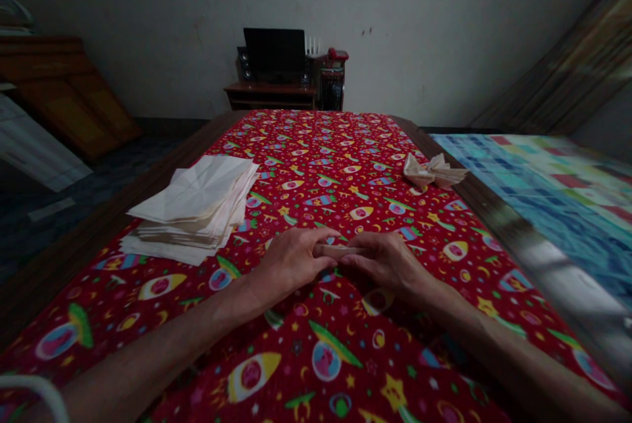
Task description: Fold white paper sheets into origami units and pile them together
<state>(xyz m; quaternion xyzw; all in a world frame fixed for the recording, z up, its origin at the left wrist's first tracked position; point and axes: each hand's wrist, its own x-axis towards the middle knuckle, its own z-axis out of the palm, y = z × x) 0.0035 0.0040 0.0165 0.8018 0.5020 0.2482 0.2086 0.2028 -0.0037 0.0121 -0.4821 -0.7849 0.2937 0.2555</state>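
Note:
Between my two hands is a narrow strip of folded paper (340, 251), pale and mostly covered by the fingers. My left hand (296, 253) pinches its left end, thumb below and fingers above. Its right end is gripped by my right hand (388, 257) in the same way. Both hands are close together just over the red patterned tablecloth (306, 304). Left of them lies an uneven stack of creased white paper sheets (197, 189). To the far right sits a folded paper piece (434, 171), fanned out like a bow.
The table's dark wooden edge (518, 245) runs along the right. Beyond the table's far end stand a monitor (275, 50) and speakers on a small desk (269, 91). A wooden cabinet (64, 91) is at left, and a bed with a patterned cover (553, 193) at right.

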